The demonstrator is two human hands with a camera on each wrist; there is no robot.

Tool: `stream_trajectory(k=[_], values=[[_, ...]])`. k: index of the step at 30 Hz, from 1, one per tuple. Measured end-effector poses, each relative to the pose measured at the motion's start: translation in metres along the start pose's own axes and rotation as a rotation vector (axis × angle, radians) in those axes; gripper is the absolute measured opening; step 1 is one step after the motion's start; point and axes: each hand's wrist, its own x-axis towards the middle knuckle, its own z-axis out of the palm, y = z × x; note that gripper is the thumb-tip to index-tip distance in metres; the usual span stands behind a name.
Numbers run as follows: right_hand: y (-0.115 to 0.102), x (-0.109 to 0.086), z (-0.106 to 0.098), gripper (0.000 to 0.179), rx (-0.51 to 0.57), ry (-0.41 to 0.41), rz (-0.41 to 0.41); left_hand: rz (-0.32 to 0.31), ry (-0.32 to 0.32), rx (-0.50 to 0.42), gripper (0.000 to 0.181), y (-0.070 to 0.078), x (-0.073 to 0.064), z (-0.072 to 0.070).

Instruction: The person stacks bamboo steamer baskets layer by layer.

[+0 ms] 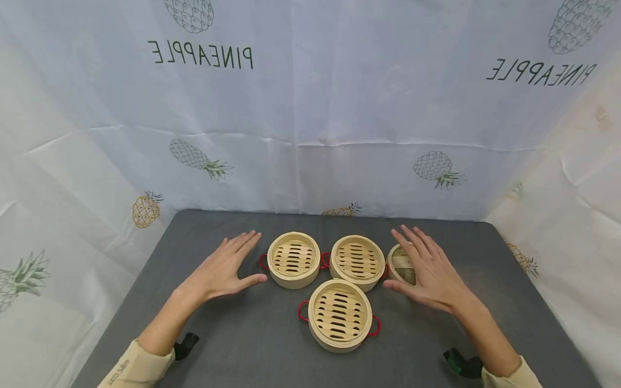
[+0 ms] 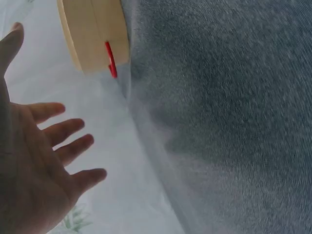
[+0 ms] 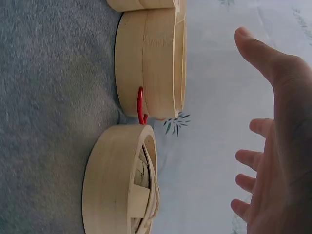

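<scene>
Three round bamboo steamer baskets with slatted bases and red side handles sit on a dark table: a left basket [image 1: 292, 258], a middle basket [image 1: 357, 260] and a front basket [image 1: 339, 315]. At the right lies a bamboo steamer lid [image 3: 114, 180] with a woven top, partly hidden by a hand in the head view. My left hand [image 1: 225, 268], fingers straight, hovers left of the left basket and touches nothing. Above the lid, my right hand [image 1: 429, 272] spreads its fingers; in the right wrist view it stands apart from the lid.
The dark grey table [image 1: 257, 345] runs back to a white cloth [image 1: 310, 97] printed with pineapples, which also hangs at both sides. A dark strap [image 1: 186, 346] hangs by the left wrist, another strap [image 1: 463, 364] by the right.
</scene>
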Motion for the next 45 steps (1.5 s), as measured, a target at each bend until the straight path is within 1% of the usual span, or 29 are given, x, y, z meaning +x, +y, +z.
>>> stream_trajectory(k=[3, 6, 10, 14, 16, 18, 23, 29, 33, 37, 45], values=[[-0.002, -0.002, 0.001, 0.114, 0.030, -0.005, -0.006, -0.032, -0.014, -0.067, 0.101, 0.003, 0.001, 0.001], [-0.004, -0.003, 0.002, 0.114, 0.068, -0.014, -0.009, -0.087, -0.037, -0.133, 0.099, 0.005, 0.002, 0.004], [-0.009, -0.005, 0.003, 0.114, 0.131, -0.025, -0.003, -0.112, -0.055, -0.196, 0.094, 0.006, 0.006, 0.012], [-0.014, -0.008, 0.005, 0.114, 0.188, -0.025, -0.003, -0.109, -0.070, -0.252, 0.093, 0.007, 0.012, 0.018], [-0.016, -0.011, 0.007, 0.115, 0.213, -0.026, -0.002, -0.113, -0.078, -0.277, 0.093, 0.008, 0.015, 0.020], [-0.019, -0.013, 0.007, 0.116, 0.239, -0.028, -0.001, -0.105, -0.082, -0.293, 0.094, 0.010, 0.019, 0.021], [-0.025, -0.016, 0.008, 0.116, 0.291, -0.036, -0.006, -0.072, -0.072, -0.323, 0.090, 0.013, 0.026, 0.022], [-0.032, -0.019, 0.011, 0.116, 0.338, -0.038, -0.032, -0.057, -0.051, -0.376, 0.086, 0.012, 0.031, 0.025], [-0.036, -0.023, 0.014, 0.117, 0.367, -0.043, -0.034, -0.052, -0.051, -0.424, 0.085, 0.011, 0.033, 0.026], [-0.040, -0.027, 0.019, 0.117, 0.396, -0.046, -0.030, -0.066, -0.052, -0.461, 0.086, 0.012, 0.033, 0.025], [-0.048, -0.030, 0.025, 0.116, 0.399, -0.053, -0.034, -0.087, -0.045, -0.492, 0.084, 0.010, 0.029, 0.027]])
